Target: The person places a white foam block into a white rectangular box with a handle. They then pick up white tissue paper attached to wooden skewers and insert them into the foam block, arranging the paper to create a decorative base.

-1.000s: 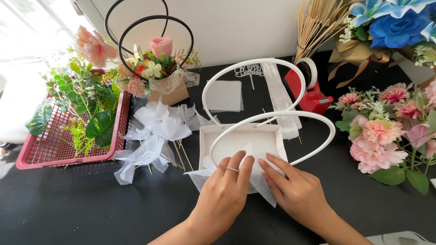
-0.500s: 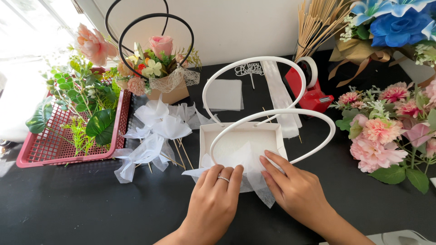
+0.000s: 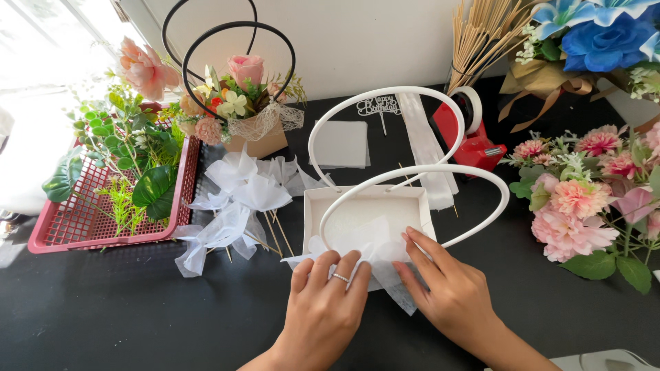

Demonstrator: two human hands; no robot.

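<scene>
Both hands, the left hand (image 3: 323, 302) and right hand (image 3: 447, 292), are pressing flat, grips open, on white mesh fabric (image 3: 371, 251) draping over the white box's (image 3: 368, 206) front edge.

White rectangular basket box (image 3: 368, 206), open top, upright on black table, 2 tall white hoop handles arching over it, 1 behind the other. Pale foam block visible inside. Sheet of sheer white tissue paper (image 3: 375, 251), crumpled, draped over front wall, part inside the box, part spilling onto the table in front. Left hand (image 3: 323, 302) flat on tissue at front left edge; right hand (image 3: 447, 288) fingertips pressing tissue at front right corner.
</scene>
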